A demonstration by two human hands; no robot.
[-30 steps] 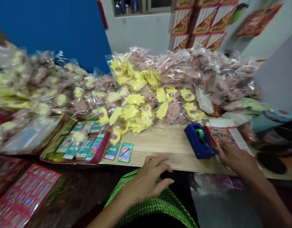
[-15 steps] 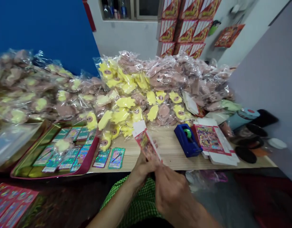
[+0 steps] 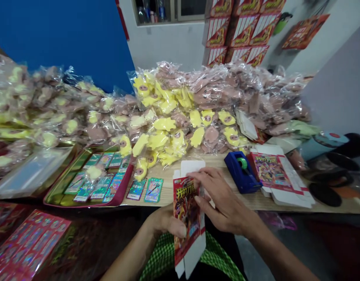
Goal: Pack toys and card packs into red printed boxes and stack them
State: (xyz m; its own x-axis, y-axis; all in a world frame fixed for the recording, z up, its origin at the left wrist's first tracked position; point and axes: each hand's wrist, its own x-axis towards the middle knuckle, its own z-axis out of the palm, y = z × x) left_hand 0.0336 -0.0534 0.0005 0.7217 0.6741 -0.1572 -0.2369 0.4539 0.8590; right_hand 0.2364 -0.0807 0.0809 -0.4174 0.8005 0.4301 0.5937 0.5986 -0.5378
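A red printed carton (image 3: pixel 187 218) with white end flaps stands open-ended in front of me, over my lap. My left hand (image 3: pixel 168 224) grips its left side, thumb pressed on the printed front. At the carton's upper right is my right hand (image 3: pixel 219 197), its fingers bent over the top edge by the white flap (image 3: pixel 193 167) and its thumb near the front. Left of the carton, two shiny cards (image 3: pixel 153 190) lie on the table edge. To the right sits a blue tape dispenser (image 3: pixel 243 173) with green tape, beside a stack of flattened red-and-white cartons (image 3: pixel 273 171).
Bagged yellow and pink pig-shaped toys (image 3: pixel 168 128) are heaped along the back of the table. A gold tray (image 3: pixel 58 187) holds several cards at left, beside clear plastic sleeves (image 3: pixel 30 171). Red boxes (image 3: pixel 241 29) are stacked behind. Dark round lids (image 3: pixel 325 194) lie at far right.
The carton has turned from a flat, tilted piece to an upright, opened-out box with its printed front facing me. My right hand has moved up to its top edge. The view has shifted left.
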